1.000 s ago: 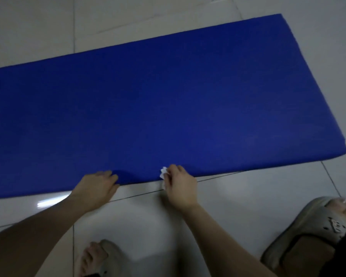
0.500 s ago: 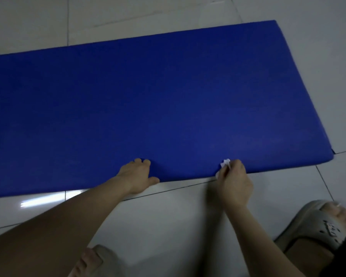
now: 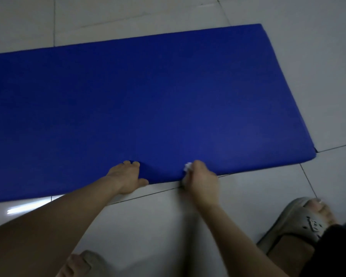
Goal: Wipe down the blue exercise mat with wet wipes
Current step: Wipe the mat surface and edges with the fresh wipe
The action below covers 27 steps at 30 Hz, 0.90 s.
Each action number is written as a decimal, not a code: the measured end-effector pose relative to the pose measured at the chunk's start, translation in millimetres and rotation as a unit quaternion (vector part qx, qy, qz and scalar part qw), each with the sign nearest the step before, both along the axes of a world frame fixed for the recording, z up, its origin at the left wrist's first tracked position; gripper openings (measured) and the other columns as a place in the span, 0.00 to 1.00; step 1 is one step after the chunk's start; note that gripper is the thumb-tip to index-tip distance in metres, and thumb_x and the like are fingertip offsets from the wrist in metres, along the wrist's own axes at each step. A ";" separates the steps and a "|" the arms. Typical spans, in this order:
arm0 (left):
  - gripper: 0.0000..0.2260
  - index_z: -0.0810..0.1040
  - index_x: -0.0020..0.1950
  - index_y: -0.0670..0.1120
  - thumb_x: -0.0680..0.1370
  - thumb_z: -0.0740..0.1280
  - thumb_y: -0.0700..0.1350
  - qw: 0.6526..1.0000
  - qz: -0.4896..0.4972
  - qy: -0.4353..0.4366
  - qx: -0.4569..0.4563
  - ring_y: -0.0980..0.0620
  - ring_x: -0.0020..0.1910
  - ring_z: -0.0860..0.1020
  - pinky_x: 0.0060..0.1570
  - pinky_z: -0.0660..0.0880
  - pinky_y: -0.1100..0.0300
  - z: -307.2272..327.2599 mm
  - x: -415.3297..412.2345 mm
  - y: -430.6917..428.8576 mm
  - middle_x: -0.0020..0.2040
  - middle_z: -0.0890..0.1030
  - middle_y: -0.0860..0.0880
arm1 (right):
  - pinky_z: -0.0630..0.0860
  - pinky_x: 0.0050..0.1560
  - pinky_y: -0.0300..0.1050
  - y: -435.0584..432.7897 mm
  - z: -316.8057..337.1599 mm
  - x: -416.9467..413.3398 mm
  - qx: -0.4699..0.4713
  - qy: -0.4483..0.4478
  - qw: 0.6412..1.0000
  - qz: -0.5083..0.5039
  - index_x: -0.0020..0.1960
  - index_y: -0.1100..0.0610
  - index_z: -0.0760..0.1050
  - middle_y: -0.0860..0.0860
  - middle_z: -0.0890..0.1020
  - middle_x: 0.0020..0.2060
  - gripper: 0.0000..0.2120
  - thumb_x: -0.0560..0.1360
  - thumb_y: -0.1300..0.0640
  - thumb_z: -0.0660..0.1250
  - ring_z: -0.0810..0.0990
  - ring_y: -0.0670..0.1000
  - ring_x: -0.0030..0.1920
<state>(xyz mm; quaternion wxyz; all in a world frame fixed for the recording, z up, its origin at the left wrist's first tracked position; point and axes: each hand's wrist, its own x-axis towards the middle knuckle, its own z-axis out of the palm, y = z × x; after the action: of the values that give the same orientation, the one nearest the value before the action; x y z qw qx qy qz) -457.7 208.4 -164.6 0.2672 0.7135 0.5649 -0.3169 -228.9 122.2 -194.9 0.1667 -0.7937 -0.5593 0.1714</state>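
Blue exercise mat (image 3: 168, 96), near edge pressed down by flat-fingered left hand (image 3: 126, 177); right hand (image 3: 201, 179), clenching white wet wipe (image 3: 187, 167), drawn back closer beside it, scrubbing that edge mid-stroke.

Blue exercise mat (image 3: 148, 106) lies flat, near edge under the left hand (image 3: 126, 178); white wet wipe (image 3: 187, 167) (crumpled) pokes from the right hand (image 3: 202, 180), on that edge.

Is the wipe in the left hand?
No, the right hand grips the wipe at the mat edge, while the left hand rests on the mat.
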 end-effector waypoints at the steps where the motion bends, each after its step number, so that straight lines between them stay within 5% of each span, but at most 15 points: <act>1: 0.30 0.66 0.72 0.48 0.79 0.61 0.67 1.000 0.000 -0.002 0.001 0.46 0.61 0.73 0.61 0.74 0.52 -0.2 -0.1 -0.4 0.67 0.70 0.46 | 0.74 0.35 0.52 -3.8 2.0 27.9 -0.011 0.010 0.999 -0.048 0.43 0.54 0.68 0.55 0.81 0.40 0.11 0.79 0.52 0.67 0.81 0.63 0.37; 6: 0.30 0.66 0.72 0.47 0.79 0.61 0.66 1.000 -0.002 0.016 -0.003 0.47 0.60 0.74 0.59 0.74 0.53 -0.9 5.0 0.5 0.65 0.71 0.46 | 0.67 0.39 0.47 -9.4 7.3 51.0 -0.017 0.032 0.988 -0.147 0.45 0.54 0.67 0.53 0.81 0.44 0.10 0.80 0.51 0.65 0.82 0.59 0.44; 9: 0.29 0.66 0.72 0.47 0.79 0.61 0.66 1.000 0.008 0.023 -0.007 0.47 0.59 0.74 0.58 0.74 0.54 -0.9 6.5 -0.3 0.65 0.70 0.45 | 0.74 0.44 0.49 -2.4 -0.1 -9.9 -0.025 0.075 0.994 -0.081 0.48 0.56 0.75 0.52 0.83 0.48 0.07 0.79 0.52 0.66 0.83 0.57 0.47; 12: 0.30 0.66 0.70 0.46 0.79 0.61 0.67 1.000 0.008 0.028 0.004 0.46 0.57 0.75 0.56 0.76 0.52 -0.8 6.2 -1.6 0.65 0.71 0.44 | 0.74 0.34 0.47 3.0 -4.7 -81.1 -0.056 0.042 0.997 0.038 0.47 0.55 0.76 0.52 0.83 0.42 0.07 0.79 0.51 0.67 0.82 0.54 0.36; 14: 0.31 0.66 0.70 0.46 0.78 0.60 0.68 0.999 0.006 0.032 0.006 0.46 0.57 0.76 0.54 0.76 0.53 -0.2 7.2 -1.0 0.65 0.71 0.43 | 0.65 0.23 0.40 8.5 3.3 -94.7 -0.011 0.040 0.995 0.091 0.39 0.54 0.74 0.49 0.79 0.31 0.11 0.73 0.52 0.74 0.76 0.50 0.24; 17: 0.31 0.66 0.71 0.46 0.78 0.60 0.68 1.000 0.001 0.030 0.001 0.46 0.57 0.75 0.55 0.75 0.53 -0.5 7.6 0.7 0.65 0.71 0.44 | 0.64 0.24 0.41 8.1 5.7 -62.4 -0.002 0.029 0.990 0.136 0.38 0.53 0.71 0.49 0.78 0.29 0.14 0.72 0.52 0.75 0.75 0.51 0.24; 19: 0.30 0.65 0.72 0.47 0.79 0.60 0.67 1.000 0.002 0.021 -0.001 0.46 0.59 0.74 0.59 0.75 0.53 -2.0 6.4 0.8 0.65 0.70 0.45 | 0.74 0.34 0.46 2.8 7.1 -15.0 -0.019 0.010 0.999 0.045 0.41 0.52 0.69 0.51 0.82 0.37 0.10 0.76 0.52 0.70 0.82 0.55 0.35; 21: 0.30 0.64 0.73 0.47 0.79 0.60 0.66 1.000 0.001 0.013 0.003 0.46 0.60 0.74 0.60 0.74 0.53 -3.1 5.1 -0.5 0.66 0.70 0.45 | 0.73 0.40 0.46 -8.8 11.0 39.5 -0.034 0.039 0.997 -0.058 0.43 0.50 0.67 0.49 0.83 0.43 0.10 0.78 0.50 0.67 0.83 0.57 0.44; 24: 0.30 0.65 0.73 0.47 0.79 0.60 0.66 1.000 -0.001 0.009 0.011 0.46 0.60 0.73 0.60 0.74 0.53 -3.3 5.0 -1.1 0.66 0.70 0.45 | 0.65 0.38 0.47 -18.3 12.5 84.2 -0.025 -0.001 0.988 -0.152 0.44 0.53 0.64 0.49 0.77 0.38 0.11 0.81 0.50 0.61 0.80 0.59 0.39; 27: 0.30 0.64 0.74 0.47 0.80 0.60 0.66 1.000 0.000 0.006 0.011 0.46 0.61 0.73 0.61 0.74 0.53 -2.5 3.9 -2.5 0.67 0.70 0.45 | 0.72 0.40 0.51 -11.9 -0.1 59.1 -0.033 0.029 0.981 -0.190 0.50 0.54 0.68 0.53 0.78 0.47 0.09 0.83 0.49 0.57 0.81 0.59 0.42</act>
<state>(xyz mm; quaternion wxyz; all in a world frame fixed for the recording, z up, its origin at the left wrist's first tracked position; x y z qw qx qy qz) -453.8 206.0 -167.2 0.2558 0.7144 0.5697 -0.3156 -169.8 110.3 -195.0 0.1863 -0.8854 -0.3869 0.1778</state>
